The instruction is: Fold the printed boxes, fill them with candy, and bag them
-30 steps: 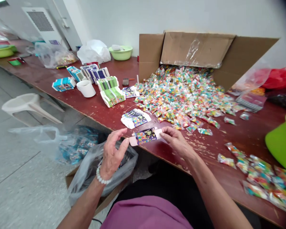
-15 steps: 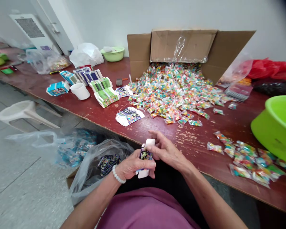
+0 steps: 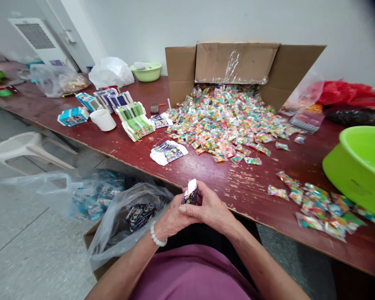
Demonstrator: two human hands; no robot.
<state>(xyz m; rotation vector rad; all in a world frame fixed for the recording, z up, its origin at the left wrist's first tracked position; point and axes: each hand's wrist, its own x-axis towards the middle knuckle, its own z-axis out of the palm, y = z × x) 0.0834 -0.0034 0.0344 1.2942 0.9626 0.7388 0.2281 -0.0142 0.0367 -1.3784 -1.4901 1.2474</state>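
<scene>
Between both hands, just off the table's front edge, is a small dark printed candy box (image 3: 191, 196) with its white top flap standing up. My left hand (image 3: 174, 216), with a pale bead bracelet on the wrist, is closed around the box from the left. From the right my right hand (image 3: 211, 208) wraps it, thumb across the front and overlapping the left hand. The lower end of the box is hidden by the hands. Beyond them on the table lies a fanned stack of flat dark printed boxes (image 3: 168, 152).
Small wrapped candies (image 3: 225, 121) spill from a cardboard carton (image 3: 234, 62) at the back. A green basin (image 3: 356, 166) stands right. Left are a white cup (image 3: 103, 120) and bundled green boxes (image 3: 135, 121). Below, a plastic-lined carton (image 3: 112, 233) holds dark boxes; a white stool (image 3: 28, 148) stands beyond.
My right hand has come down from the top flap and now wraps the box together with my left. The box has turned more upright, and its lower flap no longer shows.
</scene>
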